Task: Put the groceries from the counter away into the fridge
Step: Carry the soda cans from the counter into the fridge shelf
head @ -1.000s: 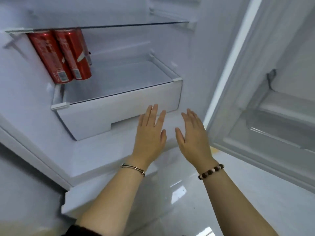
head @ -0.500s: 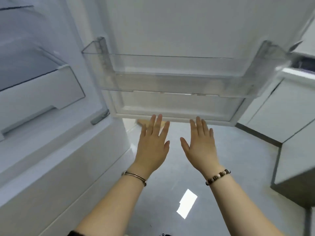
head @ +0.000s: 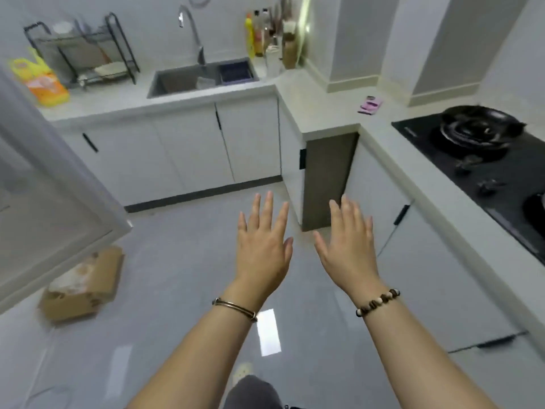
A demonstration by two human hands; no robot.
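I have turned from the fridge shelves to the worktop (head: 321,95) and sink (head: 182,81); fridge door (head: 56,202) now left.

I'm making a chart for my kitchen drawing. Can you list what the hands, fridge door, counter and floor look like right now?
left hand: open, flat, empty, thin metal bangle on wrist
right hand: open, flat, empty, dark bead bracelet on wrist
white fridge door: open, at left edge
yellow and orange plastic bag: on the pale counter beside the black dish rack
brown cardboard box: on the floor below the door

Fridge door (head: 53,184) cut off at left edge; stove (head: 486,160) cut at right; bottles (head: 265,33) blurred, labels unreadable.
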